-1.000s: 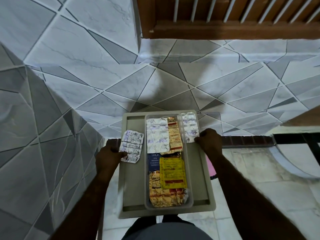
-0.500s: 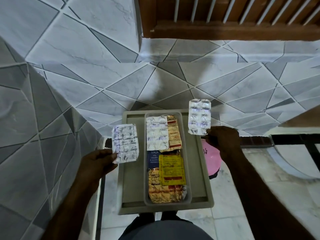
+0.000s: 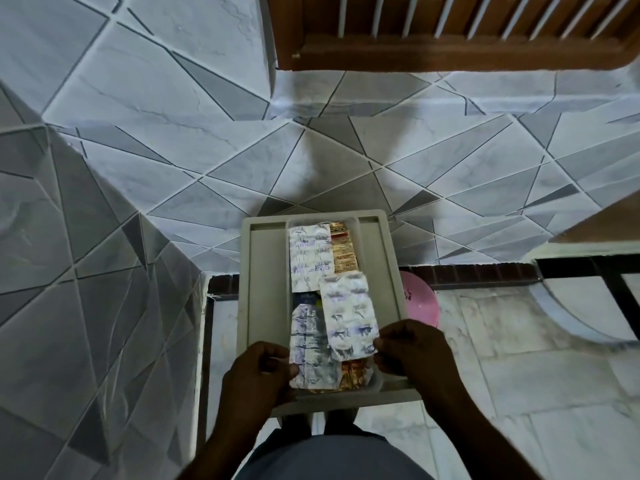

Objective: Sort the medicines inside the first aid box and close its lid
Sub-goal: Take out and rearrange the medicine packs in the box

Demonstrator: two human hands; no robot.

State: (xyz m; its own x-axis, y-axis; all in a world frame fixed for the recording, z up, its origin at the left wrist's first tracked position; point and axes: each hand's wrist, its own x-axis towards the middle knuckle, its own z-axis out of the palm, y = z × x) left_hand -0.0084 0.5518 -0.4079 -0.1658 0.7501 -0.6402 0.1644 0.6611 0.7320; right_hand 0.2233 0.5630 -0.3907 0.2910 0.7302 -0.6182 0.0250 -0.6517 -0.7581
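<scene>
A clear plastic first aid box (image 3: 359, 226) lies on a grey stool top (image 3: 266, 282) below me. Inside at the far end lie a silver blister strip (image 3: 309, 258) and an orange strip (image 3: 343, 251). My left hand (image 3: 259, 370) pinches a silver blister strip (image 3: 310, 348) over the box's near left part. My right hand (image 3: 412, 349) pinches another silver blister strip (image 3: 349, 317) over the near right part. Both held strips cover the packs beneath; only an orange foil pack (image 3: 353, 374) and a dark blue pack (image 3: 304, 299) peek out. No lid is visible.
The stool stands against a grey and white tiled wall (image 3: 173, 168), with a tiled corner on the left. A pink round object (image 3: 420, 299) lies on the floor right of the stool. A wooden window frame (image 3: 450, 46) is above. My legs are at the bottom.
Both hands have brought their silver strips from the sides of the stool inward and down over the near half of the box, covering the yellow pack.
</scene>
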